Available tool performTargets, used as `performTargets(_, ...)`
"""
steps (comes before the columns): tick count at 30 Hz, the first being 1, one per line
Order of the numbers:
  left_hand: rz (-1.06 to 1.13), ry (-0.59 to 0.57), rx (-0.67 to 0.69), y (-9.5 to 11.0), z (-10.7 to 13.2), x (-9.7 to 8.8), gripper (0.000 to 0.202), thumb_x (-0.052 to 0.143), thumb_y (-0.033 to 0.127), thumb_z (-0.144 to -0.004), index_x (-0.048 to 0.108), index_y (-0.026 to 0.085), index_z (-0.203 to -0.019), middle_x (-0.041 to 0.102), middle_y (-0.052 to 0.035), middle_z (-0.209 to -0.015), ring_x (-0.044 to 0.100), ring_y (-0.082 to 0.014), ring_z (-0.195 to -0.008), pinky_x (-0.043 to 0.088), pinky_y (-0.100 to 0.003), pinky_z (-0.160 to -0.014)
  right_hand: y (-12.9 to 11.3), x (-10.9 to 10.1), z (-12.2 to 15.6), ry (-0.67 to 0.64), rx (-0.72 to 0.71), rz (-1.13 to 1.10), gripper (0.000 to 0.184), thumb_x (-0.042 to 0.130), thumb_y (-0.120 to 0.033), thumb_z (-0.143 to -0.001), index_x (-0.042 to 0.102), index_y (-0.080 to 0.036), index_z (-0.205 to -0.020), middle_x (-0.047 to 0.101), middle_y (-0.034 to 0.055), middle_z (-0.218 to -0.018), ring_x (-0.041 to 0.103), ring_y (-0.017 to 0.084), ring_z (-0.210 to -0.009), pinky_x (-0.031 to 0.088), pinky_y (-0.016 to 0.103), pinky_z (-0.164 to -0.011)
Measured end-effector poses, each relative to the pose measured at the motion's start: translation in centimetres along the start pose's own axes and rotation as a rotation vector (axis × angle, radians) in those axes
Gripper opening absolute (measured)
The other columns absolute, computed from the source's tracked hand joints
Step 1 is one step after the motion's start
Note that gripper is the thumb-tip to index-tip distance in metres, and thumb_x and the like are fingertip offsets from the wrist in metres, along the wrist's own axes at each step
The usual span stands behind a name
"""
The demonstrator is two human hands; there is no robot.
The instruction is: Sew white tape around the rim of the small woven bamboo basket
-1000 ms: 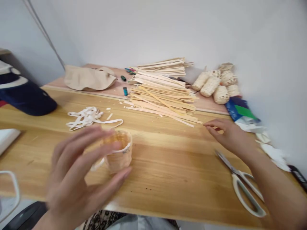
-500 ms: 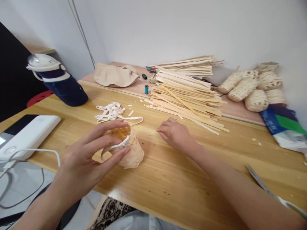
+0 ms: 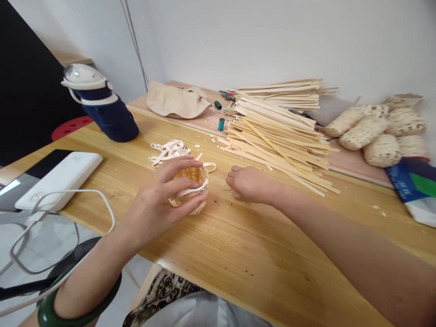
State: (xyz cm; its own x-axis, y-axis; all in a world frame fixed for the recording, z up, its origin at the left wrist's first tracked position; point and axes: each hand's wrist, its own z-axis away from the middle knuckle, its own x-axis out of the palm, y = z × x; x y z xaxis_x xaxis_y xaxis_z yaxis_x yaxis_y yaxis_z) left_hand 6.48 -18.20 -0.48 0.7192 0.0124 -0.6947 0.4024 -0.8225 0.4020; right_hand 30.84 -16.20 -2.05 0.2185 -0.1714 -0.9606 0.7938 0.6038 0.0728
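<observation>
Small tan woven basket (image 3: 192, 176), white-strip rim

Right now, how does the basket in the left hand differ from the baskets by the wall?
The held basket stands mouth up; the wall baskets lie heaped on their sides. The left hand grips the held basket; the wall baskets lie untouched. Both are pale woven work.

My table (image 3: 238, 254), back edge: a stack of thin wood strips (image 3: 279, 131), a teal thread spool (image 3: 221, 123) just to its left, a beige cloth (image 3: 177, 101) beyond that. Far right, against the wall: a heap of woven baskets (image 3: 381, 131), with a blue and green bag (image 3: 412, 186) just in front. Left side: a navy bottle (image 3: 102, 111) with a white lid, standing tilted, and a white power bank (image 3: 63, 175) lying flat nearer me.
</observation>
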Motion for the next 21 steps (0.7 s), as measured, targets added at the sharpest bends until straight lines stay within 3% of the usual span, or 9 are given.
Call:
performTargets(8, 0.024, 0.046, -0.014, 0.2, 0.9, -0.2, 0.017, 0.070, 0.022, -0.087, 0.067, 0.022, -0.104, 0.062, -0.0106, -0.132, 0.059, -0.0281, -0.126, 0.049, -0.049, -0.107, 0.2, 0.0, 1.8, 0.089, 0.137, -0.035, 0.015, 0.050, -0.015, -0.089, 0.065, -0.017, -0.089, 0.069, 0.0080, -0.093, 0.061, 0.020, -0.088, 0.037, 0.029, -0.064)
performTargets(12, -0.017, 0.084, -0.063, 0.4, 0.9, -0.2, 0.023, 0.068, 0.022, -0.089, 0.067, 0.024, -0.111, 0.060, -0.0090, -0.135, 0.058, -0.0259, -0.125, 0.048, -0.047, -0.108, -0.4, -0.5, 1.2, 0.039, 0.076, -0.037, 0.015, 0.053, -0.018, -0.092, 0.067, -0.018, -0.092, 0.070, 0.0084, -0.100, 0.060, 0.022, -0.100, 0.039, 0.029, -0.067)
performTargets(16, -0.014, 0.089, -0.092, 0.6, 1.1, -0.2, 0.032, 0.066, 0.020, -0.090, 0.062, 0.024, -0.122, 0.060, -0.0093, -0.134, 0.058, -0.0242, -0.126, 0.047, -0.045, -0.109, -0.7, -0.6, -0.2, -0.003, 0.029, -0.019, 0.020, 0.051, -0.006, -0.086, 0.070, -0.014, -0.086, 0.071, 0.0123, -0.092, 0.061, 0.024, -0.092, 0.040, 0.031, -0.067)
performTargets(21, 0.017, 0.142, -0.109, 0.6, 1.6, -0.3, 0.038, 0.063, 0.018, -0.091, 0.058, 0.023, -0.129, 0.058, -0.0113, -0.137, 0.055, -0.0251, -0.130, 0.047, -0.046, -0.110, -0.6, -0.1, -0.4, 0.050, 0.029, -0.053, 0.013, 0.055, -0.008, -0.080, 0.068, -0.014, -0.081, 0.071, 0.0121, -0.088, 0.061, 0.023, -0.086, 0.040, 0.031, -0.067)
